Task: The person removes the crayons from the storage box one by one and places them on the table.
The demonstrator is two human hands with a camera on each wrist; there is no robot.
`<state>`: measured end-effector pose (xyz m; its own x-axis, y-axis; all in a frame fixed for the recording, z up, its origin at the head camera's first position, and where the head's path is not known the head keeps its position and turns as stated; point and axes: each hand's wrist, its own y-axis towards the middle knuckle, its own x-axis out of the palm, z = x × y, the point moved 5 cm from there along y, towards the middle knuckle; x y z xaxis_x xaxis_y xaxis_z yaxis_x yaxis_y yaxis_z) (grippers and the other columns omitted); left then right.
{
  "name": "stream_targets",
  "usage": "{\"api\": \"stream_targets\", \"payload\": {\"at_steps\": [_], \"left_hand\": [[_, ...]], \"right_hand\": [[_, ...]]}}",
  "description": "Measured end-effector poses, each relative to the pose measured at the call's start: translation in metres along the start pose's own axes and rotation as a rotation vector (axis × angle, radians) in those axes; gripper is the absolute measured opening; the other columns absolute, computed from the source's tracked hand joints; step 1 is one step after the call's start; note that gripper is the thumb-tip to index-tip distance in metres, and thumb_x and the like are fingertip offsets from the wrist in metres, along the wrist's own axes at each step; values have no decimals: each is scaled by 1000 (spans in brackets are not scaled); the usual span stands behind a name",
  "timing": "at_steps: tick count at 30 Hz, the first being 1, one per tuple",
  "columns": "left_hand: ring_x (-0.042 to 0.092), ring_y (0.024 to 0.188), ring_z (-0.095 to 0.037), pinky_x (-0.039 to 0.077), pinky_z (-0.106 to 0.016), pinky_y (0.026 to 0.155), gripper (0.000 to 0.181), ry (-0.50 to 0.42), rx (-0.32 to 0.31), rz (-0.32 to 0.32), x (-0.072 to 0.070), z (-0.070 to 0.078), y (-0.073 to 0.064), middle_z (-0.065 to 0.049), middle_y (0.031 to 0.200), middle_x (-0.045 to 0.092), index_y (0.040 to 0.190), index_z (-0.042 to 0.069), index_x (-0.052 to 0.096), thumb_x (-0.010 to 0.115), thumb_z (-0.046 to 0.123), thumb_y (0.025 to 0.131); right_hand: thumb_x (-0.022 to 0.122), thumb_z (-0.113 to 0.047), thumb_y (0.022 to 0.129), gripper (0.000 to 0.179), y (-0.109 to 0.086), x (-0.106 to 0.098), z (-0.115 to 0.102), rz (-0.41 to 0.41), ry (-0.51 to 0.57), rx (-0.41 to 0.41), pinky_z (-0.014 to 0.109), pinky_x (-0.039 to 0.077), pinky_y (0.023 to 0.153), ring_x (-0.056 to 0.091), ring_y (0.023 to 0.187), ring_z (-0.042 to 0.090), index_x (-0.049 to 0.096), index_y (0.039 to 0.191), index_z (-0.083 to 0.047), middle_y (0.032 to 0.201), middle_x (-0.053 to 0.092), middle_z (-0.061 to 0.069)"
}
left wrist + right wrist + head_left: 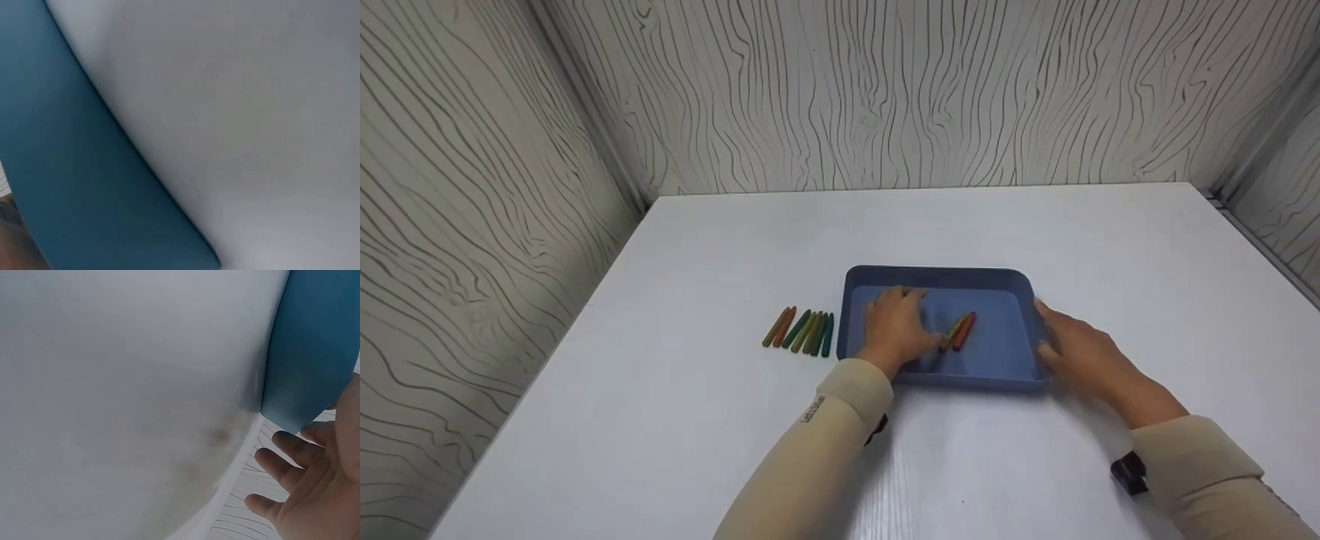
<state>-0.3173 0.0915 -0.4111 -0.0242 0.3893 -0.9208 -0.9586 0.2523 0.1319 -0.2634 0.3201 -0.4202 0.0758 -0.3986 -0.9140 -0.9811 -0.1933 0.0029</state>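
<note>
A blue rectangular tray (967, 382) lies on the white table in the head view. Inside it, my left hand (896, 326) reaches over the near wall, palm down. Its thumb is beside a yellowish crayon (952, 335) and a red crayon (964, 331) on the tray floor; whatever is under the palm is hidden. My right hand (1084, 352) touches the tray's right side with its fingers loosely extended. In the right wrist view, those fingers (281, 469) are spread near the tray's corner. Only a blurred bit of the left hand (19, 247) shows in the left wrist view.
Left of the tray, several crayons (802, 332) in orange, green and yellowish tones lie side by side in a slanted row. Wood-patterned panels (870, 97) stand behind the table and at its sides.
</note>
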Motion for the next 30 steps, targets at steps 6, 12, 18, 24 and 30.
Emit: {"api": "stream_targets", "payload": {"at_steps": [6, 12, 18, 24, 30], "left_hand": [[50, 117, -19, 39, -37, 94, 65, 25, -2, -40, 6, 5, -1, -1, 126, 57, 131, 21, 60, 77, 47, 74], [51, 114, -19, 39, -35, 91, 67, 50, 11, -86, 13, 9, -3, 0, 123, 58, 132, 22, 59, 77, 50, 74], [54, 106, -17, 40, -33, 89, 61, 14, 32, -106, 18, 11, -3, 1, 115, 60, 127, 19, 63, 79, 44, 75], [56, 101, -14, 41, -31, 89, 54, -99, 43, -120, 19, 12, -3, 1, 108, 62, 122, 14, 66, 82, 33, 75], [57, 102, -13, 41, -30, 91, 48, -163, 60, -127, 20, 13, -2, 0, 108, 64, 119, 10, 68, 82, 25, 76]], "right_hand": [[48, -14, 95, 63, 1, 1, 0, -4, -7, 11, 63, 22, 102, 27, 129, 53, 19, 148, 6, 143, 30, 34], [47, -14, 96, 63, 0, 1, 0, -14, -3, 26, 63, 21, 102, 26, 129, 53, 18, 149, 5, 143, 29, 34], [48, -15, 96, 64, 0, 1, 0, -8, 0, 20, 63, 20, 102, 26, 130, 52, 18, 149, 4, 144, 29, 33], [48, -14, 96, 63, -1, 1, 0, -6, 2, 13, 63, 20, 102, 26, 130, 52, 18, 149, 5, 144, 29, 33], [48, -13, 96, 63, -1, 0, -1, -5, 7, 8, 63, 21, 102, 26, 129, 52, 18, 148, 5, 143, 29, 34]]}}
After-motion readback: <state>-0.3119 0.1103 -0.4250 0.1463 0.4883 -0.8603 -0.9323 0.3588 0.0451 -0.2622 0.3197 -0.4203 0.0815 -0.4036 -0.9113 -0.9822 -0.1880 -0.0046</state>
